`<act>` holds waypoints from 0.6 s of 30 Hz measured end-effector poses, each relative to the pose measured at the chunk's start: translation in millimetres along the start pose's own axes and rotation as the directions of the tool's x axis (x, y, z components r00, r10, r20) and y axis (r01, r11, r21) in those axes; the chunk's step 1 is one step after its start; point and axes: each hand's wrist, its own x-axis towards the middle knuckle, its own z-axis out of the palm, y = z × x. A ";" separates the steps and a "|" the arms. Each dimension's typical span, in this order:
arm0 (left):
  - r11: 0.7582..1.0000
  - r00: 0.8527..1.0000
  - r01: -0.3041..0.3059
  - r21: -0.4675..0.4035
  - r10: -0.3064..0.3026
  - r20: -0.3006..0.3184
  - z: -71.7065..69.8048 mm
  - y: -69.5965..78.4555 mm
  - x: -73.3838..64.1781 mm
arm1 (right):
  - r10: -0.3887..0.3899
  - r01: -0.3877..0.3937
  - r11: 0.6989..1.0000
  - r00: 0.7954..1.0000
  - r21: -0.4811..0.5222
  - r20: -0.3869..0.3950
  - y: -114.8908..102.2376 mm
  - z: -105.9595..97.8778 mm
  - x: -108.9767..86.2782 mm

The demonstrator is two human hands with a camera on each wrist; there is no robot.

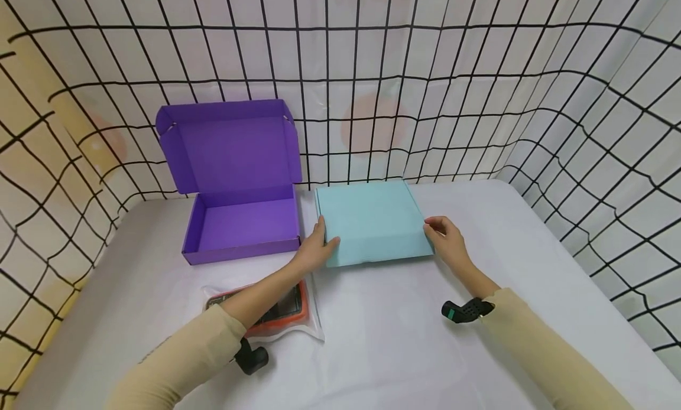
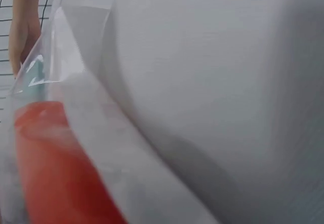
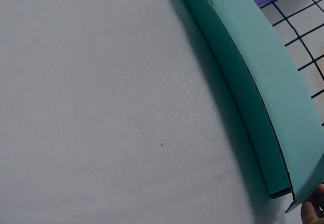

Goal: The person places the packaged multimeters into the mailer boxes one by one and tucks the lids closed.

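A light blue cardboard mailer box [image 1: 372, 212] lies on the white table, its lid down and its front flap jutting out over the front wall. My left hand [image 1: 314, 247] holds the box at its left front, thumb on top and fingers along the side. At the right edge, my right hand [image 1: 449, 244] pinches the flap's corner between thumb and fingers. In the right wrist view, the darker front wall [image 3: 238, 97] shows under the flap [image 3: 268, 77], and only a few fingertips [image 3: 309, 211] appear at the corner.
Left of it stands an open purple box [image 1: 242, 255], lid upright against the black wire grid [image 1: 327, 103]. Under my left forearm lies a clear plastic bag [image 1: 315, 324] holding an orange and black item [image 1: 305, 301]. The grid encloses the table's back and sides.
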 end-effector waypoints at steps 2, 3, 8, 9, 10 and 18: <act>1.000 1.000 -0.015 0.011 0.015 -0.013 1.5 -1.7 -0.5 | 0.001 -0.001 1.000 1.000 0.001 -0.001 -1.1 0.5 -0.4; 1.000 1.000 -0.022 0.018 0.023 -0.017 2.2 -2.6 -0.7 | 0.000 0.000 1.000 1.000 0.002 0.000 -1.5 0.6 -0.5; 0.998 0.998 -0.054 0.044 0.055 -0.031 3.0 -6.1 -1.8 | 0.009 -0.009 1.000 1.000 -0.006 -0.013 -1.5 0.9 -0.1; 0.998 0.998 -0.057 0.041 0.058 -0.034 2.7 -6.3 -1.9 | 0.011 -0.011 1.000 1.000 -0.007 -0.019 -1.2 1.0 -0.1; 0.998 0.997 -0.060 0.037 0.061 -0.038 2.1 -6.2 -2.4 | 0.010 -0.010 1.000 1.000 -0.011 -0.027 -0.7 1.2 -0.3; 0.998 0.998 -0.054 0.026 0.055 -0.039 0.8 -5.2 -4.5 | 0.009 -0.011 0.999 0.998 -0.035 -0.067 0.6 1.8 -3.9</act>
